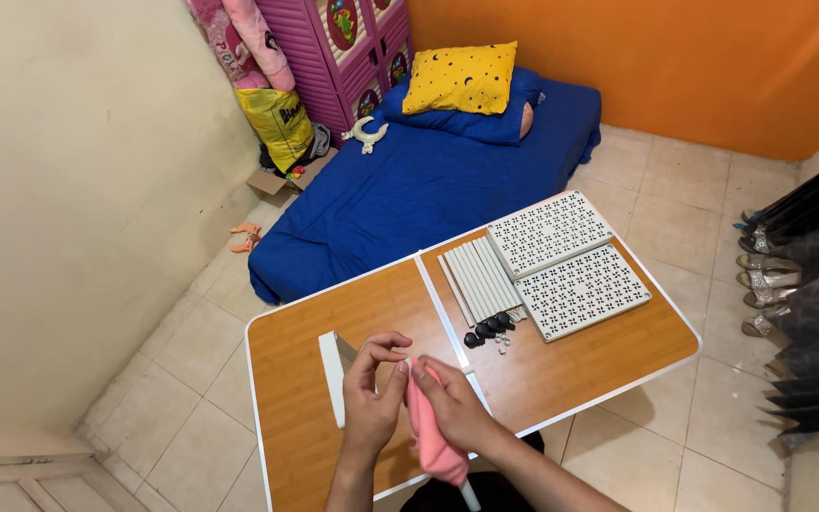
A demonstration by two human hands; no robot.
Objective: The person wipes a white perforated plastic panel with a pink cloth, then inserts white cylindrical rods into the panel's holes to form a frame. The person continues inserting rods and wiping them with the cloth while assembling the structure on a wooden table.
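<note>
We're mid-wipe, by the look of it: both hands work a white tube with a pink cloth over the near edge of the worktop. Right hand is clamped around the cloth, which wraps the tube's lower run; the tube's near end pokes out below it. Left hand pinches the tube's far end, fingertips closed on it, just beside the cloth. So the tube sits between the two hands, tilted, held clear of the surface.

Next move likely calls for a steady left pinch while the right slides the cloth along the tube.

A white panel lies on the worktop just left of the left hand. Further right: a row of white tubes, two perforated white panels, small black caps. Blue mattress with a yellow pillow on the floor beyond.
</note>
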